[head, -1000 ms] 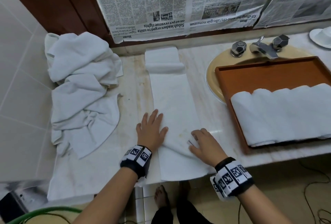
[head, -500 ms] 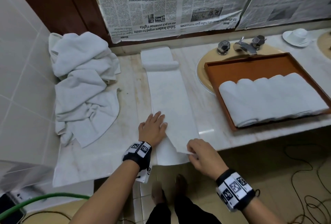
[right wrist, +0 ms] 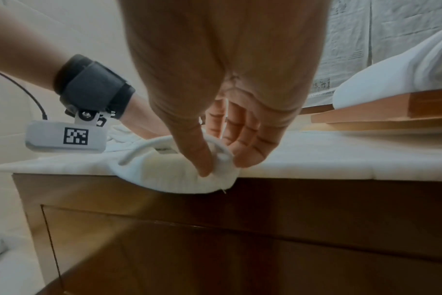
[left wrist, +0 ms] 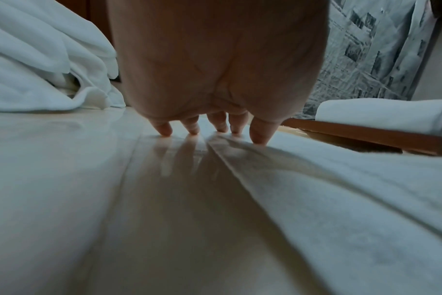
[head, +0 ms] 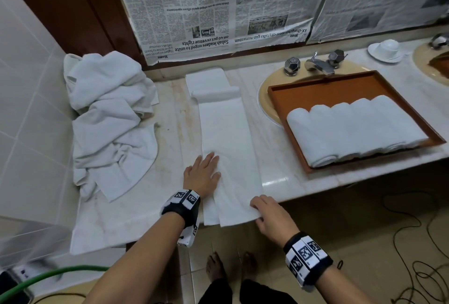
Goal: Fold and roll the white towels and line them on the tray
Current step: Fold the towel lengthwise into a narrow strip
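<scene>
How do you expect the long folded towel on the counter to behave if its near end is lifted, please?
Probably floppy: the folded towel already droops over the counter edge where the right hand pinches its corner. It looks light, since a thumb-and-finger pinch bunches it. It would likely slide on the glossy marble unless the left hand, flat on it, pins it.

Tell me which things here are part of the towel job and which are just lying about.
Job: folded towel strip, left hand, right hand, crumpled towel pile, rolled towels, tray.
Lying about: newspaper, tap, cup and saucer.
</scene>
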A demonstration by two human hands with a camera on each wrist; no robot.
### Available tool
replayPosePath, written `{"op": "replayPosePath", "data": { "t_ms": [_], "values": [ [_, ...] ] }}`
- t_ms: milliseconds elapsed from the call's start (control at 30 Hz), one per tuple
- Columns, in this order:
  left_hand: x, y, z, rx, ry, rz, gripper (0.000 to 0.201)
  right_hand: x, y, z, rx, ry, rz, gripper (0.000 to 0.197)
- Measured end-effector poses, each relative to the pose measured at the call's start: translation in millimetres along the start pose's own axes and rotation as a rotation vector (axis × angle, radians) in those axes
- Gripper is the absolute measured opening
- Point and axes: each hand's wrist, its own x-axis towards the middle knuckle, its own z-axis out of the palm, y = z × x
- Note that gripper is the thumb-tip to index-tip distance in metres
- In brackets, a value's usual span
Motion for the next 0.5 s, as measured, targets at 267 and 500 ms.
{"op": "replayPosePath", "data": {
  "t_ms": [267,500],
  "values": [
    [1,8,1,0.01,0.013,-0.036,0.058,-11,5,-2,0.105,0.101,0.009,0.028],
    [-17,9,0,-0.278,0.127,-0.102,0.054,-10,7,-4,0.006,-0.052,-0.044,0.03]
  ]
}}
